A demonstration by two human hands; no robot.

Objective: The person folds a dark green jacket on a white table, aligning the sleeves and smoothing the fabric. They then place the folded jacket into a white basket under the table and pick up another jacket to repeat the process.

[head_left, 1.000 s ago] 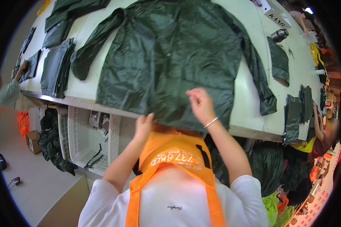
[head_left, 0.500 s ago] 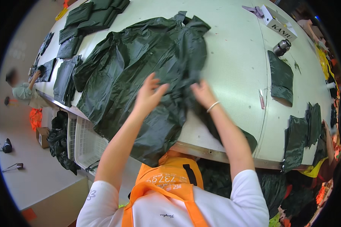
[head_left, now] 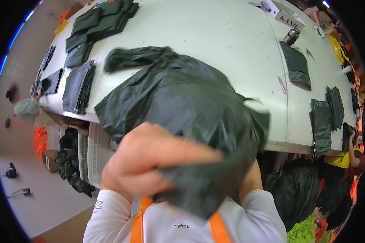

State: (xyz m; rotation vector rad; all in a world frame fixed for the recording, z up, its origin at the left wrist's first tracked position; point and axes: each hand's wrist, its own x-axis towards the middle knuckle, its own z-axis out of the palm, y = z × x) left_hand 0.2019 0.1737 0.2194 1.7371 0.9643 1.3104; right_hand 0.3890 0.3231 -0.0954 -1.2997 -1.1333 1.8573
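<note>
A dark green rain jacket with a slight sheen spreads over the near part of the table. Its near part is lifted off the table and pulled up close to me. My left hand, smeared by motion, is closed on a raised edge of the jacket in front of my chest. One sleeve of the jacket stretches to the far left across the tabletop. My right hand is hidden behind the lifted cloth; only part of my right forearm shows below it.
Folded dark green garments are piled at the far left of the white table, with another stack nearer. At right lie a small knife-like tool, a folded piece and a metal flask. White baskets stand below. Co-workers are at both sides.
The jacket lay spread with both hands over it; now its near part is raised toward me. My left hand has come back, close to my chest, and my right hand has gone behind the cloth.
</note>
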